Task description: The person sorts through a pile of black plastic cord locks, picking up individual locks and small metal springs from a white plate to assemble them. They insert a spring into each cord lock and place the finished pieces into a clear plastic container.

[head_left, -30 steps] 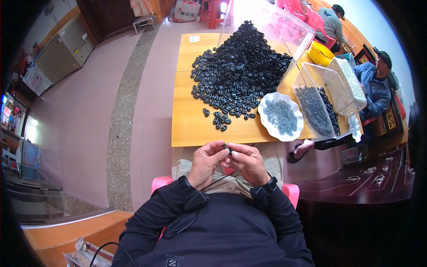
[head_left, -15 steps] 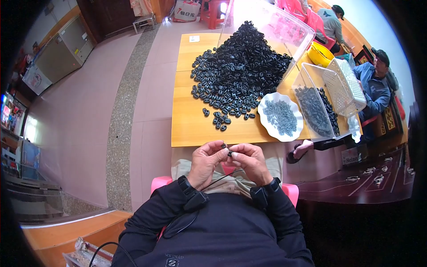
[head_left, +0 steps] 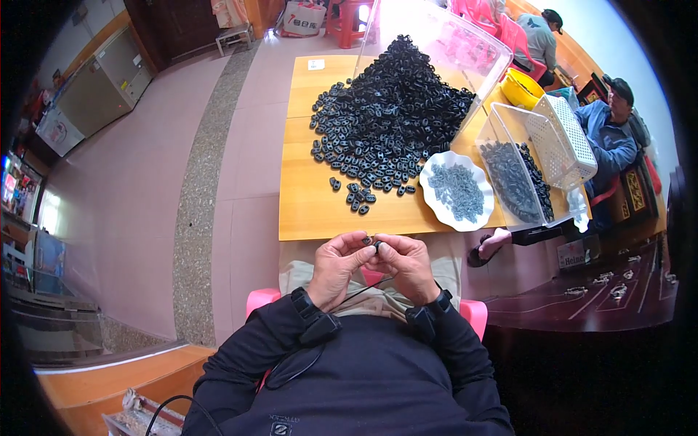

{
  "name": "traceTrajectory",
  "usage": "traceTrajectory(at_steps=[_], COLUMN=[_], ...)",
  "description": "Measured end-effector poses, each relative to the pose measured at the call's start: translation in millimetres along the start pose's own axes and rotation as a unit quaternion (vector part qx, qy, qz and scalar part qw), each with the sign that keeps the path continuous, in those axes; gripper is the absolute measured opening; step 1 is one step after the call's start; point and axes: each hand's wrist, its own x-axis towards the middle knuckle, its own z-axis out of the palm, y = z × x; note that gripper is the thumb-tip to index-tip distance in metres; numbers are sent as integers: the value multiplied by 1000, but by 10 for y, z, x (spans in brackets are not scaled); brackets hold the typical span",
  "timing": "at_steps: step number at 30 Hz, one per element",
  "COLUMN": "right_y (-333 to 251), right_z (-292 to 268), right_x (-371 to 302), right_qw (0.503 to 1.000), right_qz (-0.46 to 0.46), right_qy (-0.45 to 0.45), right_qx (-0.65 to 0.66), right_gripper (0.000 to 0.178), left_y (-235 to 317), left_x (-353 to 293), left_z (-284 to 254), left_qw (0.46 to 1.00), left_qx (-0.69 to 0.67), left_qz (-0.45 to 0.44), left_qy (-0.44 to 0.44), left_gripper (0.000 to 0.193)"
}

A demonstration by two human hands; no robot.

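Note:
Close together in front of my lap, just below the table's near edge, my left hand [head_left: 337, 267] and my right hand [head_left: 409, 266] meet at the fingertips. Both are closed in a pinch on a small black plastic piece [head_left: 376, 247], largely covered by the fingers. Past them on the table lies a big heap of black oval plastic pieces with two holes [head_left: 396, 109]. Several loose ones [head_left: 359, 198] lie nearest to me. Right of these, a white scalloped dish [head_left: 432, 209] holds many small greyish parts [head_left: 456, 190].
The wooden table [head_left: 305, 211] carries a large clear bin [head_left: 488, 80] tipped behind the heap. On its right stand a clear container [head_left: 502, 120] of black pieces, a white perforated basket [head_left: 571, 138] and a yellow bowl [head_left: 520, 89]. A person [head_left: 614, 138] sits at the right, another [head_left: 538, 40] farther back.
My fingertips have shifted slightly around the small black piece, the right thumb turning a little. Both hands stay in the same place; the view has moved barely.

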Motion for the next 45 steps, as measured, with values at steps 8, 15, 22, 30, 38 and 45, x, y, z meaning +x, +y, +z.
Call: traceTrajectory(at_steps=[8, 15, 22, 30, 38, 45], right_y=[8, -3, 22, 47, 51, 48], right_z=[51, -29, -128, -142, -165, -152], right_x=[13, 61, 81, 88, 92, 89], right_qw=[999, 999, 993, 993, 993, 992], right_qz=[-25, -30, -67, -67, -63, -61], right_qy=[-11, 4, 28, 19, 5, -1], right_qx=[-27, -45, -98, -100, -96, -107], right_gripper=[31, 31, 25, 26, 27, 28], left_y=[10, -5, 21, 26, 55, 47], left_x=[-12, -14, -26, -32, -49, -47], left_z=[-17, -60, -41, -58, -24, -28], left_qw=[1000, 1000, 999, 999, 998, 997], left_qx=[6, 1, 12, 17, 30, 34], left_qz=[-4, 3, -6, -24, -46, -50], left_qy=[14, 28, 43, 29, 39, 44], left_gripper=[28, 21, 21, 19, 19, 20])
